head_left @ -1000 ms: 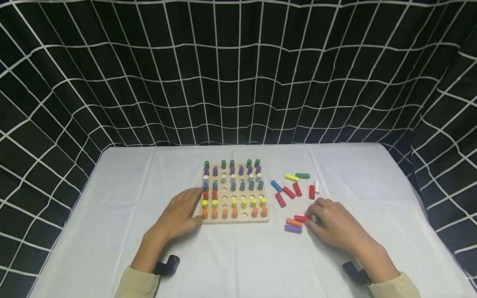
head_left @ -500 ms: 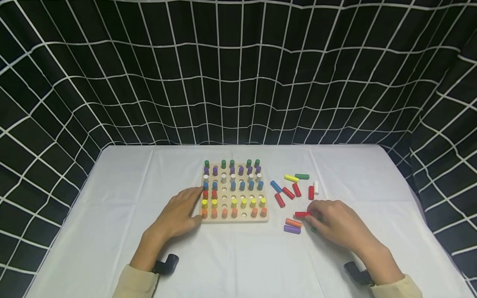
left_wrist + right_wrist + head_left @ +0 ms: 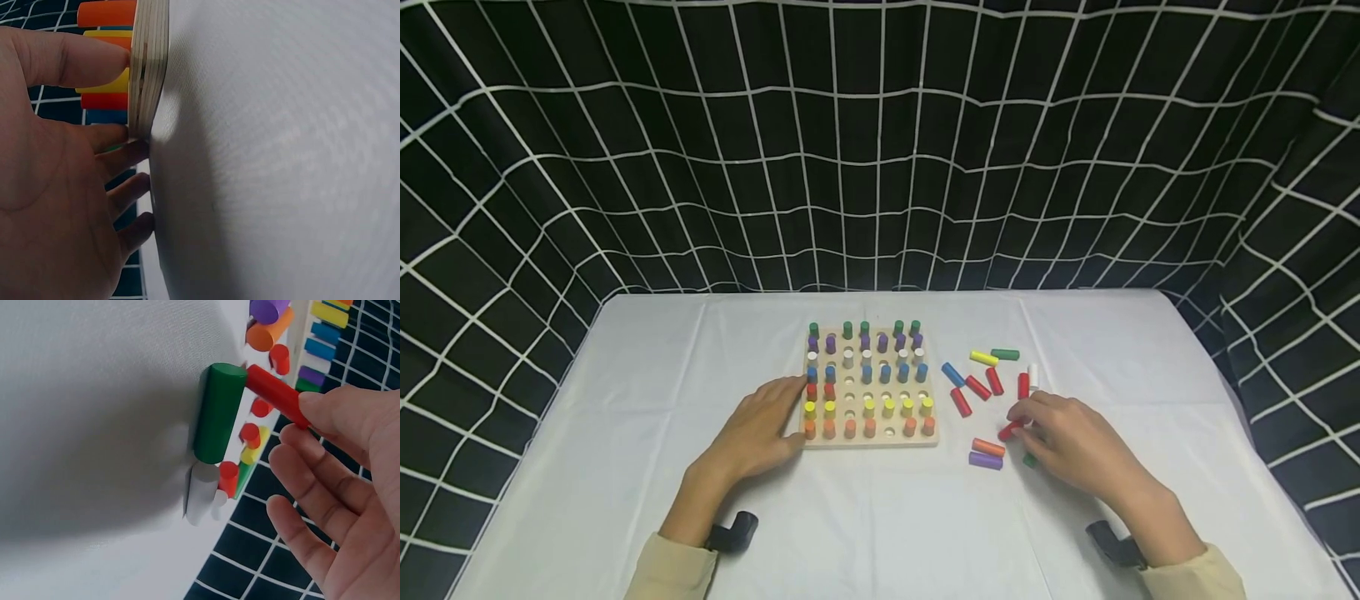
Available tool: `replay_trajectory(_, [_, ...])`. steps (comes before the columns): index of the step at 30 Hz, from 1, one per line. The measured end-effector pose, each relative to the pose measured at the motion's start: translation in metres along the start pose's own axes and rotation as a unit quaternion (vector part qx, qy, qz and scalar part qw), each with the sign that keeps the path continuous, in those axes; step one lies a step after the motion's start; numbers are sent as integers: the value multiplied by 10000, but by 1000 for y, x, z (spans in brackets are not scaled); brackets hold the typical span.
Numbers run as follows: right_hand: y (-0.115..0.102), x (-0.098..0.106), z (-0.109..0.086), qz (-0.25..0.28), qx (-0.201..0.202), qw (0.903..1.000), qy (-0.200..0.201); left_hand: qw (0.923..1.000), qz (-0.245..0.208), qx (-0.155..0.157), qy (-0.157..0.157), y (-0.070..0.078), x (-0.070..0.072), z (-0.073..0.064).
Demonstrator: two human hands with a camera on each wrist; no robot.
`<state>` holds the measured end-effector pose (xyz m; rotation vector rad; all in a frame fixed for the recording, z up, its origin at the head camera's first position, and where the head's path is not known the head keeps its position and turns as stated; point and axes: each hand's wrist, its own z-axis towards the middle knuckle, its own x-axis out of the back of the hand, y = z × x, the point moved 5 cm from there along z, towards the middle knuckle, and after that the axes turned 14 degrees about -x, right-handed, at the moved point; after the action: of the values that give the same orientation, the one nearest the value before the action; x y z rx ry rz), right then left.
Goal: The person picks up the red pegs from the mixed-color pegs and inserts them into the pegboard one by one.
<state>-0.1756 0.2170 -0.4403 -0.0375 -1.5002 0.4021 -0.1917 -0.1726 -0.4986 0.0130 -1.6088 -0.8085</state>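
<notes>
White tablecloth (image 3: 865, 517), black checked curtain (image 3: 861, 125) behind. Our left hand (image 3: 756, 433), fingers spread, touches pegboard (image 3: 868, 444); our right hand (image 3: 1071, 437) pinches red peg (image 3: 272, 390).

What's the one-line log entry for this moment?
left grip: touches pegboard edge | right grip: pinches red peg | green peg: loose on tablecloth

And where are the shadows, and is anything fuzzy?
Left wrist view: dark band on the cloth beside the board, cloth fuzzy toward the right edge; right wrist view: broad shadow left of the green peg; head view: faint shade near the right hand.
</notes>
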Motion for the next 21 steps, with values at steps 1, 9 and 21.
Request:
replay_trajectory(1, [-1,0,0,-16,-17,10000,-23,10000,1,4,4,0,0,0])
replay_trajectory(9, [-8,2,3,17,116,9999,43,10000,12,-25,3,1,1,0])
replay_trajectory(21, [-28,1,14,75,446,9985,320,10000,58,-7,39,0,0,0])
